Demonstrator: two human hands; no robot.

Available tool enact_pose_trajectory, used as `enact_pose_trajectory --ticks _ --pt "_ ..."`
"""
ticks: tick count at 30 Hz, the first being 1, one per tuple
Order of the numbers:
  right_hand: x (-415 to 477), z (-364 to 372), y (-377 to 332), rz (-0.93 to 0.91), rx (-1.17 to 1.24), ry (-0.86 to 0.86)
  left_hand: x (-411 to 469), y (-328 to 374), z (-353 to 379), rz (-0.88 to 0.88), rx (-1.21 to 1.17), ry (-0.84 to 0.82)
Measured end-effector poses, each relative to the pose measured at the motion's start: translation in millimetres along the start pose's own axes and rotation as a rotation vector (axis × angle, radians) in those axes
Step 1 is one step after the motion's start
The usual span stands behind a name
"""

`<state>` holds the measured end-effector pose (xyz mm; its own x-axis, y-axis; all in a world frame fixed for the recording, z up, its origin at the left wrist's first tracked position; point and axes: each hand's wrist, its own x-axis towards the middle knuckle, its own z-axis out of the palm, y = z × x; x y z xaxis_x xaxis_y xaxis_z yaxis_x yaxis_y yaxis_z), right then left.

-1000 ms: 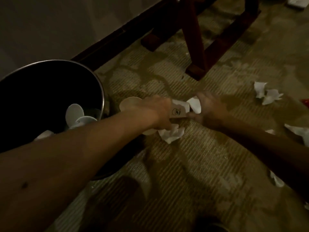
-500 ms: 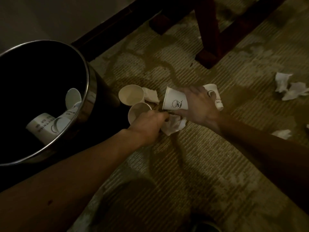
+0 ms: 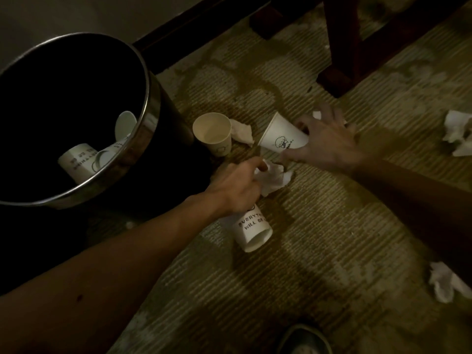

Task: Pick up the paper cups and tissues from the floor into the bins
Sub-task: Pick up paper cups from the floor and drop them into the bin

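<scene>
Paper cups lie scattered on the carpeted floor (image 3: pixel 293 290) beside a round black bin (image 3: pixel 146 116) with a metal rim. One cartoon-print cup (image 3: pixel 282 136) is tipped on its side with its mouth toward the bin, pinched between the thumb and fingers of the right hand (image 3: pixel 324 141); something white shows past the fingers, too little of it to name. A second lettered cup (image 3: pixel 251 229) lies on its side under the wrist of the left hand (image 3: pixel 237 189), its print partly covered — only "EVERYT… WILL BE" can be read. That hand's grip is curled onto a crumpled tissue (image 3: pixel 274 178); whether the fingers have closed on it cannot be told. An upright cup (image 3: pixel 213 132) stands just beside the bin with another tissue (image 3: pixel 242 134) touching its far side. Inside the bin, several cups (image 3: pixel 81 159) lie in deep shadow, their count unclear. More tissues sit at the floor's right edge — one far tissue (image 3: pixel 457 131), cut off by the frame, and one near tissue (image 3: pixel 443 281). A dark wooden furniture leg (image 3: pixel 342 47) stands at the top. A shoe tip (image 3: pixel 304 339) shows dimly at the bottom edge.
</scene>
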<state>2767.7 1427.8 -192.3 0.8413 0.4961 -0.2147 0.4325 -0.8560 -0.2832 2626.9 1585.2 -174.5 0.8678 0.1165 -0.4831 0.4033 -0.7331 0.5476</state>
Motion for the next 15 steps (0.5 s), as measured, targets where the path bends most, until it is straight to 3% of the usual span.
enact_pose_trajectory --ticks 9,15 --pt "-5.7 -10.6 13.8 0.047 0.185 -0.032 9.2 6.0 20.8 -0.108 -0.077 0.019" --pt "-21.2 -18.9 23.5 0.145 0.348 -0.179 10.0 10.0 29.3 -0.075 -0.158 0.065"
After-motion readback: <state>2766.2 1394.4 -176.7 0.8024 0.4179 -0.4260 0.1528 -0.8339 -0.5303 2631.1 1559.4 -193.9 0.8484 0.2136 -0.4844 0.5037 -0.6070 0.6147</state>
